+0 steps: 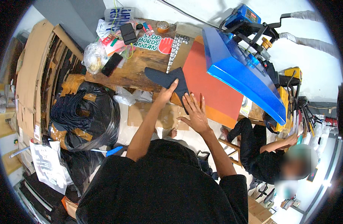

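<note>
A dark navy sock (173, 77) lies at the near edge of the worktable, its foot part reaching left over the wood. My left hand (166, 93) grips its near side, with the thumb on top and the other fingers mostly hidden. Stretched out and slightly spread, the fingers of my right hand (195, 114) rest at the sock's lower right end, by the edge of an orange-red flat pad (216, 84). Over the pad's right side juts the raised blue plate of a heat press (242, 71). A strip of printed transfers (176, 50) lies just beyond the sock.
Phones (111, 64), a tape roll (163, 27) and a hand-shaped sticker (165, 46) lie on the wooden table (141, 63). Left, a black plastic bag (108, 119) carries a heap of dark socks (70, 112). A co-worker (264, 156) sits at the right.
</note>
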Action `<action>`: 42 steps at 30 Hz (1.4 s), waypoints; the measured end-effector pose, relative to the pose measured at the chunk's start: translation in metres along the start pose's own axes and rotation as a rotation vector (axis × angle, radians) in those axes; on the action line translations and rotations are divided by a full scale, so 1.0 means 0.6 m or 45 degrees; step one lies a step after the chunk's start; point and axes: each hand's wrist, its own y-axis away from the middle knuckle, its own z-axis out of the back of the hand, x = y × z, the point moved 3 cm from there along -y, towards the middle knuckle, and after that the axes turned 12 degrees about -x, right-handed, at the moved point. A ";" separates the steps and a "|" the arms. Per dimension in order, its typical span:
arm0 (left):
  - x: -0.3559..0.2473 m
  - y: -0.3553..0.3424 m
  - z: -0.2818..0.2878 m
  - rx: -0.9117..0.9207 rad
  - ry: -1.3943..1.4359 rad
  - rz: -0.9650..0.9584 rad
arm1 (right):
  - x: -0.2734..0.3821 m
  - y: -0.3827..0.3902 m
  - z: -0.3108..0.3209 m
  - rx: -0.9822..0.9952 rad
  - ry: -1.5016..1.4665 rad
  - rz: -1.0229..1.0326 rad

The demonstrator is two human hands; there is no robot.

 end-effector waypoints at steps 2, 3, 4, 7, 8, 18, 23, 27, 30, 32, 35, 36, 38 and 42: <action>-0.015 0.014 -0.008 -0.037 0.099 -0.007 | -0.001 0.001 -0.003 -0.010 0.036 0.023; -0.016 0.017 -0.010 -0.063 0.154 0.008 | 0.000 -0.001 -0.001 0.004 0.049 0.033; -0.017 0.021 -0.009 -0.089 0.211 0.023 | 0.001 -0.002 0.001 0.019 0.062 0.044; 0.001 0.050 0.012 -0.376 0.506 -0.023 | 0.003 -0.006 0.005 0.018 0.097 0.081; 0.004 0.075 0.016 -0.487 0.473 -0.119 | 0.001 -0.005 0.007 0.027 0.077 0.083; -0.018 0.149 -0.015 -0.370 -1.004 -1.000 | -0.035 0.018 -0.030 -0.307 0.075 0.243; -0.007 0.139 -0.005 -0.393 -0.966 -1.028 | -0.023 0.019 -0.028 -0.761 -0.293 0.052; -0.008 0.146 -0.018 -0.437 -1.047 -1.007 | -0.014 0.019 -0.058 -0.838 -0.345 0.066; -0.002 0.153 -0.016 -0.486 -1.137 -1.062 | 0.003 0.046 -0.038 -0.699 -0.421 0.129; -0.001 0.152 -0.019 -0.493 -1.140 -1.075 | 0.013 0.113 -0.054 -0.522 -0.504 0.334; -0.007 0.154 -0.026 -0.460 -1.168 -1.018 | 0.028 0.204 -0.047 0.458 -0.514 0.410; -0.004 0.152 -0.024 -0.469 -1.133 -0.991 | 0.025 0.218 -0.037 0.518 -0.634 0.424; 0.001 0.147 -0.020 -0.488 -1.061 -0.939 | 0.012 0.205 -0.024 0.305 -0.799 0.357; -0.005 0.145 -0.010 -0.440 -1.138 -0.940 | -0.027 0.073 0.045 -0.397 -0.727 0.099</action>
